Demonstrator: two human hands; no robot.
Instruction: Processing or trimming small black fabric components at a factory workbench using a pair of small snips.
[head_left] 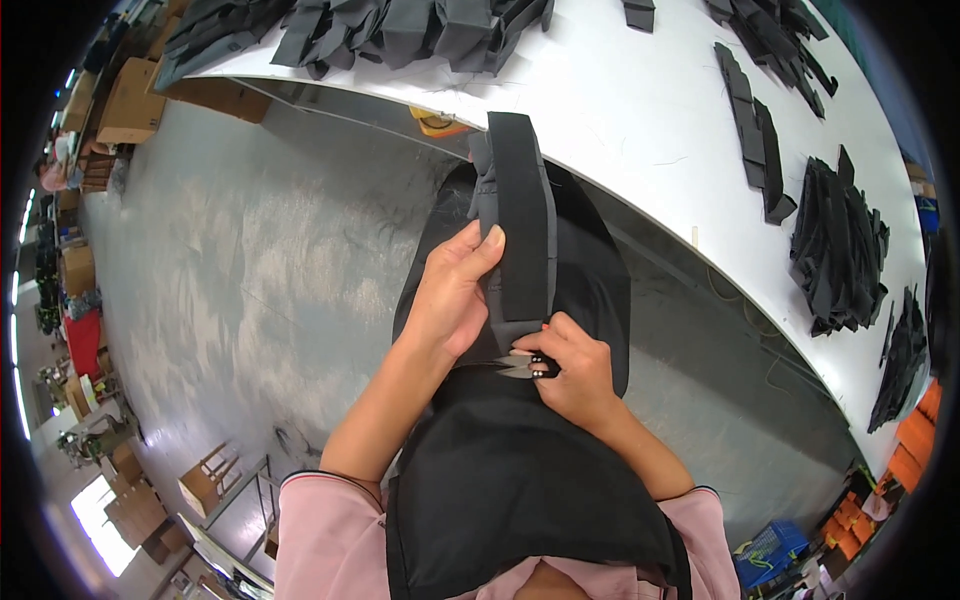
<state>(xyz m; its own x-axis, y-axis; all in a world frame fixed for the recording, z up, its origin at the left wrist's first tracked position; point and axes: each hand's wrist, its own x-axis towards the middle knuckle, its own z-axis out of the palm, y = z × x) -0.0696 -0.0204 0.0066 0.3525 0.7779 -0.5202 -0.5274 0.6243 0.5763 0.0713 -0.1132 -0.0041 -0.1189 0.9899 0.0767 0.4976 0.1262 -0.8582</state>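
Observation:
A long black fabric strip [522,215], with grey fabric along its edges, stands nearly upright over my lap. My left hand [458,285] is closed around its left side, the thumb pressed on the front. In my right hand [575,365] is a small pair of thread snips [520,367] with silver blades and a dark handle. The blades point left, just below the strip's lower end, and look apart. My right fingers also touch the strip's lower right corner. A black apron [520,470] covers my front and lap.
A white table [620,130] curves past the far side and the right. On it lie a heap of black fabric pieces [410,30], a bundle of strips [840,245] and loose strips [750,130]. A blue crate [770,553] stands at lower right. Cardboard boxes [130,100] line the left.

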